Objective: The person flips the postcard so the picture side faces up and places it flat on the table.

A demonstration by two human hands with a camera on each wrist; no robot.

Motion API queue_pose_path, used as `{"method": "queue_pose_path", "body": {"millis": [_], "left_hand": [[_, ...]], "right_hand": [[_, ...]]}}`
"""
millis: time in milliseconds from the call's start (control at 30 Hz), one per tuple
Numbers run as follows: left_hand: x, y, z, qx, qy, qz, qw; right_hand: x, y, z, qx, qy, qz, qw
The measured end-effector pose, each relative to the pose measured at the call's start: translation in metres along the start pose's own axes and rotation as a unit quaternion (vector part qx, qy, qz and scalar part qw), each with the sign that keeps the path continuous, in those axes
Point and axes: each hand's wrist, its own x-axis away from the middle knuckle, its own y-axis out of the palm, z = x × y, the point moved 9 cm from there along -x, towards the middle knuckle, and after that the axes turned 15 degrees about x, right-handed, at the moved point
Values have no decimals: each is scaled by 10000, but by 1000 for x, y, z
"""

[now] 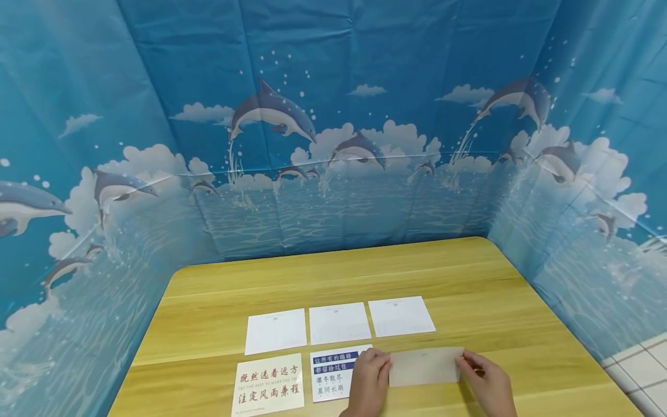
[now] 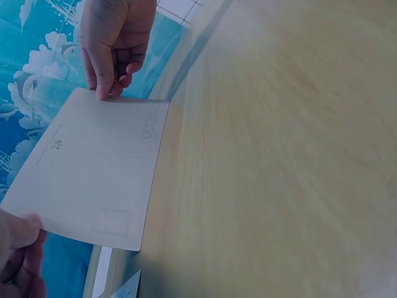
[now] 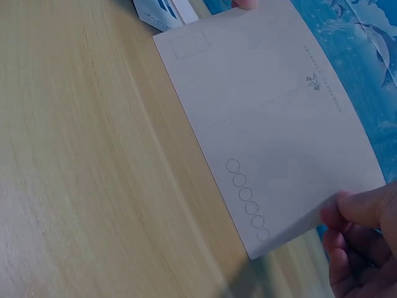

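White card (image 3: pixel 260 118) near “凛冬散尽” card (image 1: pixel 329 379)

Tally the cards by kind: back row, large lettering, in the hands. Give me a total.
White cards in the back row: 3
Cards with large lettering: 2
Held card, pinched by the left hand and right hand: 1
Total cards in view: 6

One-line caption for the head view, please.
Two hands hold a card by opposite edges, two rows of cards on the table, dolphin backdrop behind.
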Motion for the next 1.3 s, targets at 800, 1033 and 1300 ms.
{"method": "queue_pose_path", "body": {"millis": [800,1033,1300], "left_hand": [[17,0,3,1113,-325,-556,9917],[18,3,7,1702,-866,-1315,9728],[21,7,8,1877,-800,-1616,9655]], "right_hand": [[22,-2,20,-1399,-338,-307,9891],[25,6,28,-1890,-589,-1062,9744],[27,10,27,-2434,-1506,-1807,9410]]}}
